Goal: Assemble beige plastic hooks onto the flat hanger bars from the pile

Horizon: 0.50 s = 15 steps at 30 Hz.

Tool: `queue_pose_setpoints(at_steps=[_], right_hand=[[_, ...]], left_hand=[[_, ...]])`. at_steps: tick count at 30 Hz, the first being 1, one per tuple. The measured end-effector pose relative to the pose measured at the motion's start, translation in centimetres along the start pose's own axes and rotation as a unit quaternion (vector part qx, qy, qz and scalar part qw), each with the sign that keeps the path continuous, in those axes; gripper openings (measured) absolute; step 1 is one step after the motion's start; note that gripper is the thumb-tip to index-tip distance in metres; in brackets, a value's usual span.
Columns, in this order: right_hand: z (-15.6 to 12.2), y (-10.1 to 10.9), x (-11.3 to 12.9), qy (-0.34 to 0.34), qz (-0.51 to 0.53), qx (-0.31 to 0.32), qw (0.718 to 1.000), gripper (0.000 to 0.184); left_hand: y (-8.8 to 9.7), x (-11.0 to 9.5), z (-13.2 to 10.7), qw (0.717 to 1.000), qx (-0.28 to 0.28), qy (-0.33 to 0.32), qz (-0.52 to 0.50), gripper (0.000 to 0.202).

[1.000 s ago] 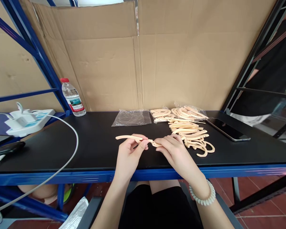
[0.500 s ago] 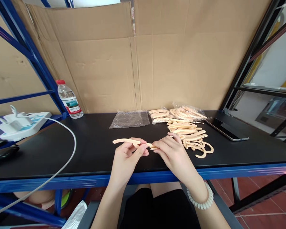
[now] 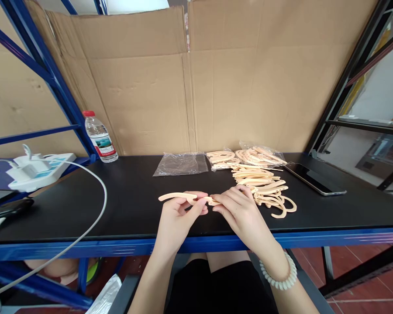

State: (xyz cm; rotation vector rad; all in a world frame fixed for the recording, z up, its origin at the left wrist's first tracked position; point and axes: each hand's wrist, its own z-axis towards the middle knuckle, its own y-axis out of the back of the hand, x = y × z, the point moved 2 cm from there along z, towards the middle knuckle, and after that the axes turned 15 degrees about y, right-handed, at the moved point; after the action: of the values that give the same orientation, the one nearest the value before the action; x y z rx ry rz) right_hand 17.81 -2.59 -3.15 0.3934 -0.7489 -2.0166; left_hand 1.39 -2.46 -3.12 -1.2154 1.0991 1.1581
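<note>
Power strip: It lies at your far left with white plugs in it; the white cable curves over the table edge, well apart from your hands.
Bottle: It stands near the cardboard, perhaps put there to leave the front space for your hands.
Clear bag: It lies flat on the black table, behind your hands.
Left hand: You grasp the long cream part between thumb and fingers, near its inner end, probably so that this end can face your other hand.
Small cream part: It is between your two hands, above the table; I cannot tell if it is joined to the long one.
Right hand: Your fingers pinch the small part, and they hide its far end.
Filled bags: They lie behind the loose pile, which is just beside your right hand, seemingly for easy reach.
Phone: It lies flat, right of the pile.
</note>
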Motion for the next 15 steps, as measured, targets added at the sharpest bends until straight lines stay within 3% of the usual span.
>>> queue_pose_setpoints(at_steps=[15], right_hand=[[-0.01,0.21,0.27,0.016,-0.035,-0.027,0.999,0.013]], left_hand=[[0.06,-0.06,0.01,0.999,0.007,-0.022,0.027,0.012]])
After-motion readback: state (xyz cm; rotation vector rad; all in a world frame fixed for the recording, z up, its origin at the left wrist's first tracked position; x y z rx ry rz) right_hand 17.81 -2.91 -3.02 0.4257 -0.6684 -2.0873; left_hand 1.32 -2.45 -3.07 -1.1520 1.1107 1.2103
